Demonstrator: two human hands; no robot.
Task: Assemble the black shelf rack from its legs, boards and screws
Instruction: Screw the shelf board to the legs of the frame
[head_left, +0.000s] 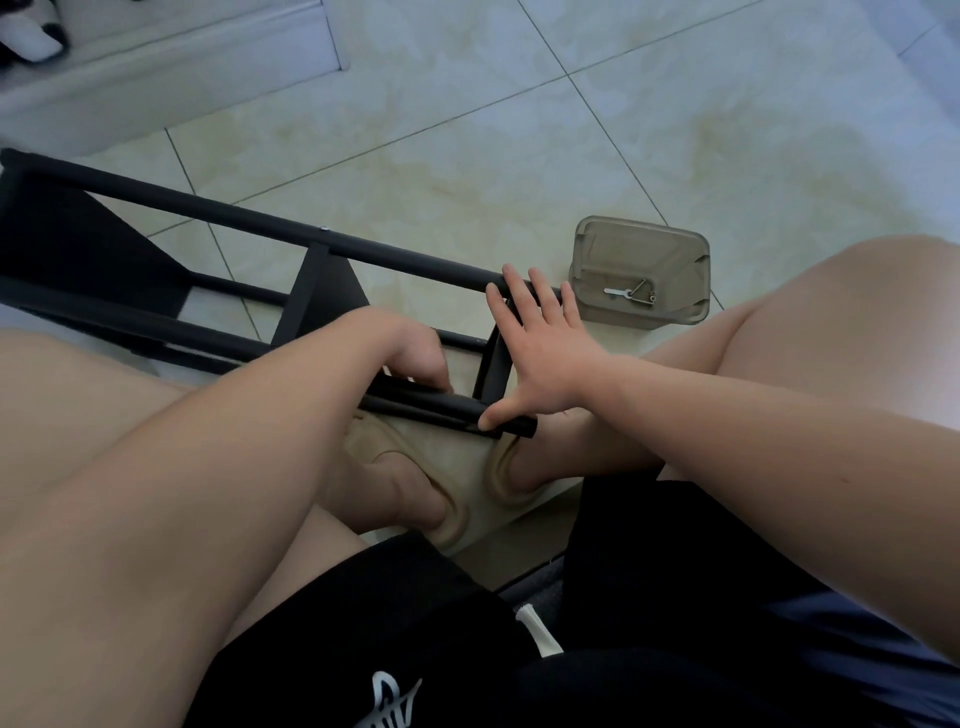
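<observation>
The black shelf rack lies on its side across the tiled floor, its long legs running from upper left down to my lap. A black board sits between the legs in the middle, and another board stands at the near end. My right hand is spread flat with straight fingers against that end board, thumb touching the near leg. My left hand is curled over the near leg, fingers wrapped around it. What its fingertips hold is hidden.
A translucent grey plastic box with a small metal tool and a few small metal parts inside stands on the floor just right of the rack. My bare legs and beige slippers lie under the rack's near end. A white ledge runs at upper left.
</observation>
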